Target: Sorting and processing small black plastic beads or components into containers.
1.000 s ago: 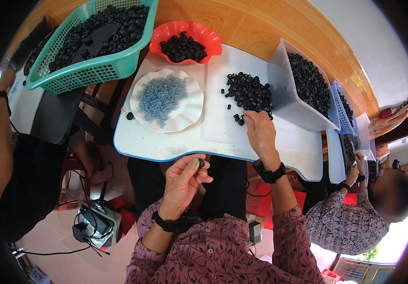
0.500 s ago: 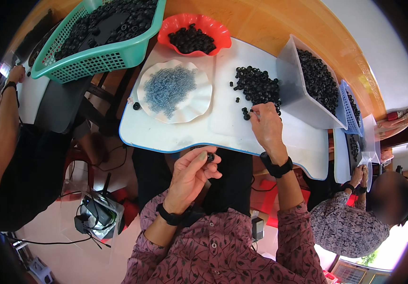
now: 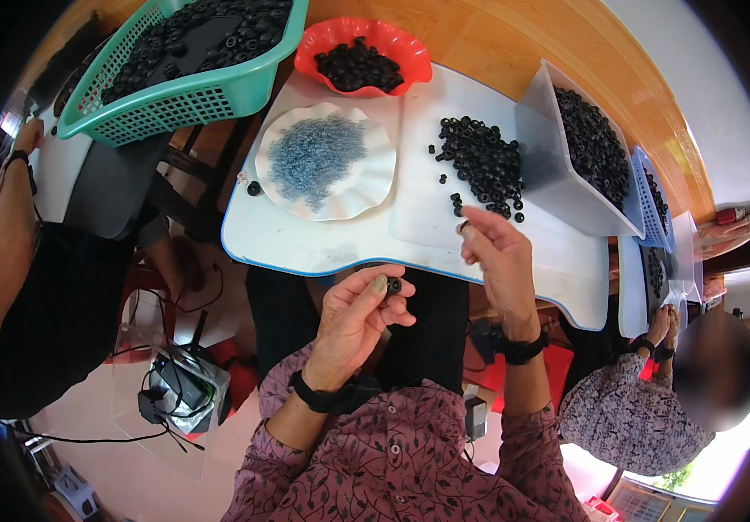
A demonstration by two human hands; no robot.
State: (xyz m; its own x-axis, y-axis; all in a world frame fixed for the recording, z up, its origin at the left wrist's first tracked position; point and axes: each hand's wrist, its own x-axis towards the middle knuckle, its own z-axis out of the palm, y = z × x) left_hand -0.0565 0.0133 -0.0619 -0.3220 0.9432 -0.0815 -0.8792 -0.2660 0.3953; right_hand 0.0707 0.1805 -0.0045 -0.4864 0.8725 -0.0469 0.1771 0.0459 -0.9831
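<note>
At a white table (image 3: 283,239) by wood-toned panelling (image 3: 479,43), left grip (image 3: 356,317) and right grip (image 3: 505,257) pinch black pieces (image 3: 394,285).

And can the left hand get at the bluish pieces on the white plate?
Probably yes: nothing stands between the left hand and the bluish pieces on the white plate. But it holds a small black piece, which could hinder picking.

Small workshop: black parts (image 3: 484,161) heaped on worktable (image 3: 292,242), co-worker (image 3: 632,413) nearby.
</note>
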